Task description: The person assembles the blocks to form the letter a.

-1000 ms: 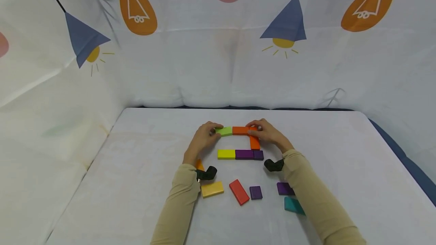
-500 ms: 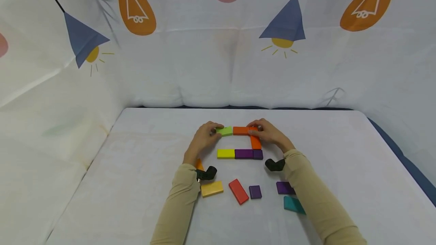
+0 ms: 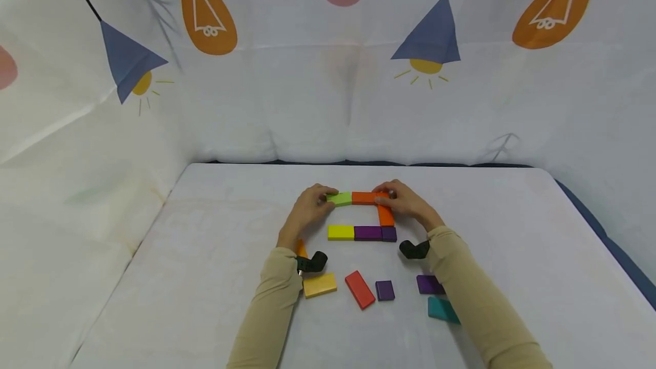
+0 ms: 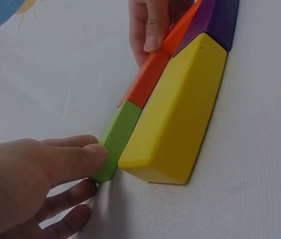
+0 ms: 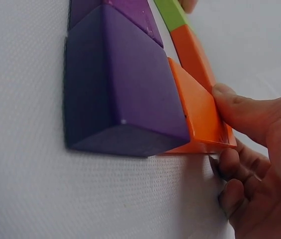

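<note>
In the head view my left hand (image 3: 309,209) pinches the outer end of a light green block (image 3: 340,199), thumb on the near side. An orange block (image 3: 363,198) lies end to end with the green one. At its right end, a second orange block (image 3: 386,216) runs toward me to the purple row. My right hand (image 3: 407,203) grips this second block at its far corner; in the right wrist view the thumb (image 5: 230,102) presses near the join. Nearer to me lie a yellow block (image 3: 340,233), a purple block (image 3: 367,233) and a small dark purple block (image 3: 389,234) in one line.
Closer to me lie a yellow-orange block (image 3: 320,286), a red block (image 3: 360,290), a purple square (image 3: 385,290), a purple block (image 3: 429,285) and a teal block (image 3: 443,310). An orange piece (image 3: 301,248) is partly hidden by the left wrist. White cloth hangs behind the table.
The green and orange blocks have shifted slightly to the right with both hands on them. The yellow and purple row stays in place.
</note>
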`<act>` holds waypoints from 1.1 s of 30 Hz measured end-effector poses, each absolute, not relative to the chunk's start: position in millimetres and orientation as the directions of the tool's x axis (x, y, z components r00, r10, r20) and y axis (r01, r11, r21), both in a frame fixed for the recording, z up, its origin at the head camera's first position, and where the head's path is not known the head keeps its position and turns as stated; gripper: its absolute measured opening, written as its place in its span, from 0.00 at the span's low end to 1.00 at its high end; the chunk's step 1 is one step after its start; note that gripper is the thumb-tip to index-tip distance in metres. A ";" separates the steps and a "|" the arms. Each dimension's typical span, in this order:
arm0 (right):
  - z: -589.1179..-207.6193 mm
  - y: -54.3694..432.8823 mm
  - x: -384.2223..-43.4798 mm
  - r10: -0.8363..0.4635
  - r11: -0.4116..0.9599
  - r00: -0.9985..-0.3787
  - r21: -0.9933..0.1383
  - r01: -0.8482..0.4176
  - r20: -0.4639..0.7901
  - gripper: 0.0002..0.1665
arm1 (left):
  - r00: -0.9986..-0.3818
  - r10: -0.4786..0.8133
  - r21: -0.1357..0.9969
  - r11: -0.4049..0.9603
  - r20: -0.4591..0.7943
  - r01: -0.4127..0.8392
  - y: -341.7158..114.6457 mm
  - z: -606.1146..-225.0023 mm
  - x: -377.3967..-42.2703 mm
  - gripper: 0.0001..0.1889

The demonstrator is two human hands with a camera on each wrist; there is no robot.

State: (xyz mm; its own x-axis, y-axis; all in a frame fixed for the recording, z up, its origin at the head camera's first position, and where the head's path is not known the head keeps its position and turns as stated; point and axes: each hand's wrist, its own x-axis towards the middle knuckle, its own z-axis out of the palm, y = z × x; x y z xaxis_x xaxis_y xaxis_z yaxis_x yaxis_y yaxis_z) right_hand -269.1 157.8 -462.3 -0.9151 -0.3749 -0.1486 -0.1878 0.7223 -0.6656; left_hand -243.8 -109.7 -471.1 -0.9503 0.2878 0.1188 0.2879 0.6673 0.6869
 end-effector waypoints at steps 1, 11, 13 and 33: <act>-462.4 157.6 -268.8 -0.379 0.720 -0.913 -0.668 -0.190 -0.148 0.23 | -0.951 0.287 0.686 0.669 0.117 0.286 -109.8 -471.0 -243.4 0.16; -461.0 152.7 -271.5 -0.369 0.717 -0.917 -0.674 -0.177 -0.152 0.23 | -0.954 0.280 0.678 0.680 0.111 0.278 -112.0 -466.8 -243.1 0.16; -461.6 151.4 -271.2 -0.368 0.714 -0.916 -0.680 -0.167 -0.162 0.22 | -0.953 0.282 0.678 0.680 0.110 0.280 -112.8 -467.0 -242.6 0.16; -465.3 154.7 -265.7 -0.360 0.701 -0.920 -0.696 -0.155 -0.157 0.22 | -0.953 0.290 0.680 0.682 0.089 0.271 -110.3 -469.5 -240.2 0.20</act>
